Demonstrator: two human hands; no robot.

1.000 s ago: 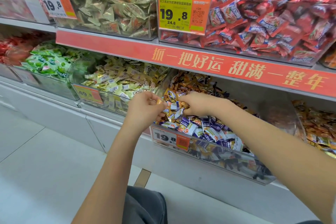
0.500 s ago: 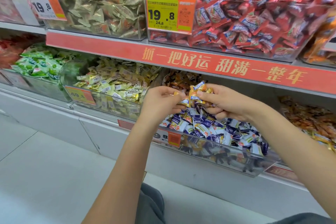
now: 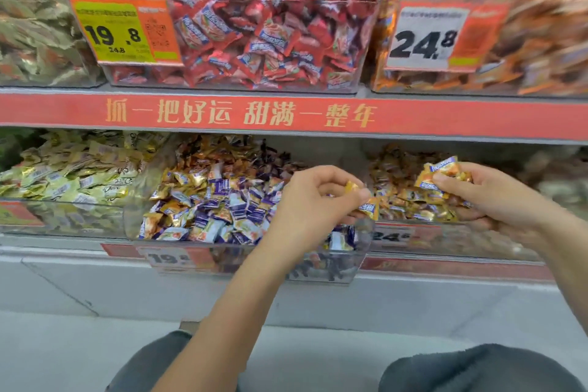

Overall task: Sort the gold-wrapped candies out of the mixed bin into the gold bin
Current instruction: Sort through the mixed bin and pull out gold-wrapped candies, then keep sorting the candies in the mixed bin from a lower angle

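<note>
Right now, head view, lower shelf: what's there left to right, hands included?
pale yellow candy bin → mixed bin of purple and gold candies → left hand pinching a gold candy → gold bin → right hand gripping gold-wrapped candies.

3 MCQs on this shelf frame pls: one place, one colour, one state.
1. Where is the right hand?
A. over the gold bin
B. in the red-candy bin
C. on the floor

2. Besides gold, which wrapper colour fills the mixed bin?
A. green
B. purple
C. black

3. What is the left hand doing?
A. lying flat and empty
B. pinching a gold-wrapped candy
C. gripping a price tag

Answers:
1 A, it holds gold candies above the right-hand lower bin.
2 B, purple wrappers lie among the gold ones.
3 B, a gold wrapper shows between its fingers.
</note>
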